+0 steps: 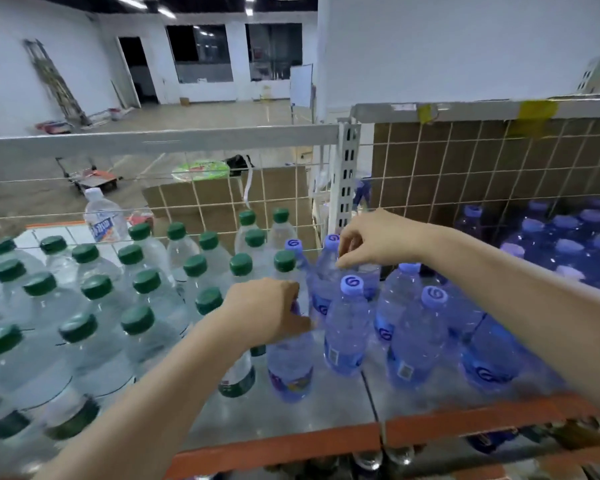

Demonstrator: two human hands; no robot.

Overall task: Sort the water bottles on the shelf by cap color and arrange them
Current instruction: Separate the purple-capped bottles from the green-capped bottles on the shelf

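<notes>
Several clear bottles with green caps (pixel 97 286) stand packed on the left half of the metal shelf (pixel 329 414). Several blue bottles with pale purple caps (pixel 351 285) stand to their right. My left hand (pixel 267 311) grips the top of a blue bottle (pixel 290 368) at the border between the two groups; its cap is hidden under my fingers. My right hand (pixel 368 239) reaches further back, fingers curled around the neck of a bottle (pixel 369 271) near the wire grid. One white-capped bottle (pixel 101 216) stands at the back left.
A wire grid (pixel 222 216) and a white slotted upright (pixel 345 174) close the shelf's back. More blue bottles (pixel 568 244) fill the neighbouring bay at the right. An orange beam (pixel 326 445) edges the shelf's front. Cardboard boxes (pixel 187 199) stand behind the grid.
</notes>
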